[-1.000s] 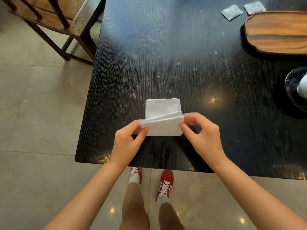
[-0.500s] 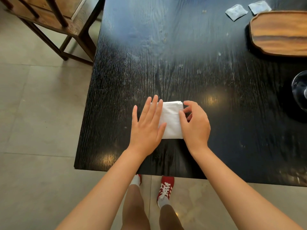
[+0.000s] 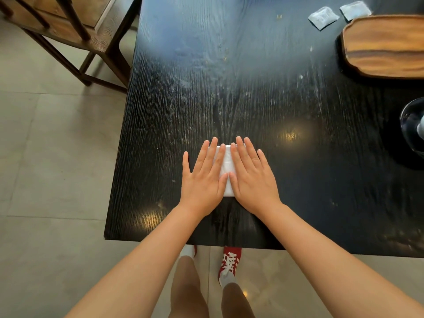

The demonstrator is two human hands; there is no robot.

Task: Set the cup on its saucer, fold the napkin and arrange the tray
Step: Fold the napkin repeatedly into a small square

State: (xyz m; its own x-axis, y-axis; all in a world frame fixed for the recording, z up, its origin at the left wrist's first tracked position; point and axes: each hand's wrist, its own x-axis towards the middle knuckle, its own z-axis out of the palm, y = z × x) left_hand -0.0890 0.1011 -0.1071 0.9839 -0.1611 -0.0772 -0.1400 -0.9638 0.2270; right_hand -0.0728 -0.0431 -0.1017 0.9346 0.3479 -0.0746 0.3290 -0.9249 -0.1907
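A folded white napkin (image 3: 226,166) lies flat on the black table (image 3: 252,88) near its front edge. My left hand (image 3: 205,177) rests palm down on its left part, fingers spread. My right hand (image 3: 252,175) lies flat on its right part. Only a narrow strip of napkin shows between them. A wooden tray (image 3: 385,44) stands at the far right. A dark glossy saucer (image 3: 410,120) shows at the right edge, with a sliver of a white cup (image 3: 421,130) on it, mostly cut off by the frame.
Two small pale sachets (image 3: 323,15) lie behind the tray. A wooden chair (image 3: 68,26) stands off the table's left corner on the tiled floor. My legs and red shoes (image 3: 229,262) show below the front edge.
The napkin's raised flap was folded over and laid down. Both hands went from pinching its corners to lying flat on it, the right hand opening last.
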